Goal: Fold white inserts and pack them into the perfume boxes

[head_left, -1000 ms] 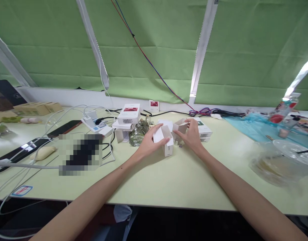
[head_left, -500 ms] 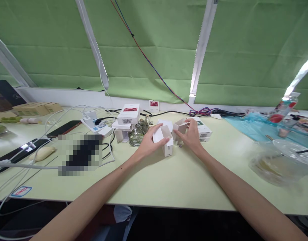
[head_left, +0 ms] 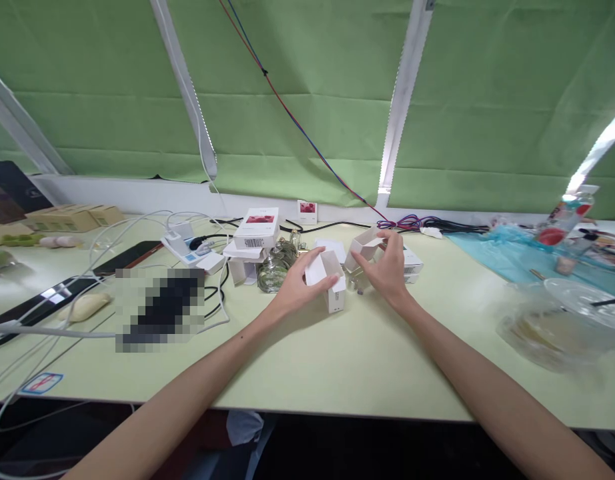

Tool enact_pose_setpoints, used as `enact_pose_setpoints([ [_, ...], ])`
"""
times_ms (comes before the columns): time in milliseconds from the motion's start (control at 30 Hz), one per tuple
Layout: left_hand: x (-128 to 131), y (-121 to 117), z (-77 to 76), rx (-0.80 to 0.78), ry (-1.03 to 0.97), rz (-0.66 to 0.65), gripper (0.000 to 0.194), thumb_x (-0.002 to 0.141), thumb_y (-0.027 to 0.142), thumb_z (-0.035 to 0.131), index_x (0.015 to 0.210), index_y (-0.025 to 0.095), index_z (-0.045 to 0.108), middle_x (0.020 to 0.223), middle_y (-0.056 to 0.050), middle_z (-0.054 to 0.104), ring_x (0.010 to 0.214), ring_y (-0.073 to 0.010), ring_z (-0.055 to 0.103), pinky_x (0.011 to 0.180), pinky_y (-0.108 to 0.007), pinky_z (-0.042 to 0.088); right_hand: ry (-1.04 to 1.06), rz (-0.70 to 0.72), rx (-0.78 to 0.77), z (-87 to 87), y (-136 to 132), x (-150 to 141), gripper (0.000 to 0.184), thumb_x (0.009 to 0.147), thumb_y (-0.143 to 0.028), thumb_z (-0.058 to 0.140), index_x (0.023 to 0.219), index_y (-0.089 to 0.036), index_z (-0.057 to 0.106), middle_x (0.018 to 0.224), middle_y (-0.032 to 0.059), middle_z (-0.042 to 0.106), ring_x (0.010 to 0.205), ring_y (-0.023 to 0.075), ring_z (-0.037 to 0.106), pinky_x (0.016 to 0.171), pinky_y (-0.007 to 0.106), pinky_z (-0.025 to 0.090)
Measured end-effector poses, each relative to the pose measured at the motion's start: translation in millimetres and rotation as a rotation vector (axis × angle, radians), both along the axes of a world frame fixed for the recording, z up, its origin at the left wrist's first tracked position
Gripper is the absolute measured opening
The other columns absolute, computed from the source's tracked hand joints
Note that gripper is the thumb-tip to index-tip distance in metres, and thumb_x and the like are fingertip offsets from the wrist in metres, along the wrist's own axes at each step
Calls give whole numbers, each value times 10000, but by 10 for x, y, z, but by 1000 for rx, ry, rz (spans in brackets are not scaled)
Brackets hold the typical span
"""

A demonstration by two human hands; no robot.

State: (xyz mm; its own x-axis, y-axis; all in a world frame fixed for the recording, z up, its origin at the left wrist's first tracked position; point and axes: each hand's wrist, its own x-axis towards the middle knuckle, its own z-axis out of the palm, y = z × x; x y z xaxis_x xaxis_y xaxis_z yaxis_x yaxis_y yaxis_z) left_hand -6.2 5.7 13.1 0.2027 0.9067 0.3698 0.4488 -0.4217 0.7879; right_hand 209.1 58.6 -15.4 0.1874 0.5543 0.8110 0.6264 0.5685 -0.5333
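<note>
My left hand point(head_left: 303, 285) is closed round a white cardboard box point(head_left: 336, 299), thumb on the near rim. That box stands slightly tilted on the table with its top flaps apart. In my right hand point(head_left: 390, 270), fingers and thumb pinch a second white box point(head_left: 360, 252), its opening facing up. Between the two boxes, small clear and metallic pieces point(head_left: 355, 283) lie on the table, too small to make out. Left of my left hand sit several clear glass bottles point(head_left: 272, 273). Behind the hands lies a white flat piece point(head_left: 330, 248), partly hidden.
White boxes with a red picture point(head_left: 257, 230) are stacked by the bottles, and a white-and-green box point(head_left: 412, 263) lies beyond my right hand. To the left are a power strip point(head_left: 185, 247), cables and a yellow mouse point(head_left: 85, 307). A clear plastic container point(head_left: 542, 333) stands at the right.
My right hand has shifted slightly to the right and raised its box a little, tilting it. My left hand and its box have stayed in place.
</note>
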Motion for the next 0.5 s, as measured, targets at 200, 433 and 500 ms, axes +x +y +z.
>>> enact_pose_setpoints([
  [200,-10,-10,2,-22,0,-2,735,767,584,702,1398,256,518,1488,-82,502,1379,-327,469,1145,-448,400,55,-11,68,107,-102,-22,546,771,-416,745,1184,-255,425,1270,130,495,1248,304,493,943,483,509],
  [433,-12,-13,4,-25,-3,-17,734,758,556,714,1404,268,515,1500,-74,492,1402,-336,446,1172,-462,367,79,56,156,240,-212,-49,588,819,-464,709,1260,-279,368,1346,148,466,1322,311,474,968,484,504],
  [500,-13,-15,4,-22,-6,-18,731,757,555,713,1403,271,519,1493,-74,501,1388,-340,462,1162,-466,379,71,93,198,286,-240,-57,585,835,-453,695,1279,-278,357,1355,155,457,1354,314,450,989,492,504],
])
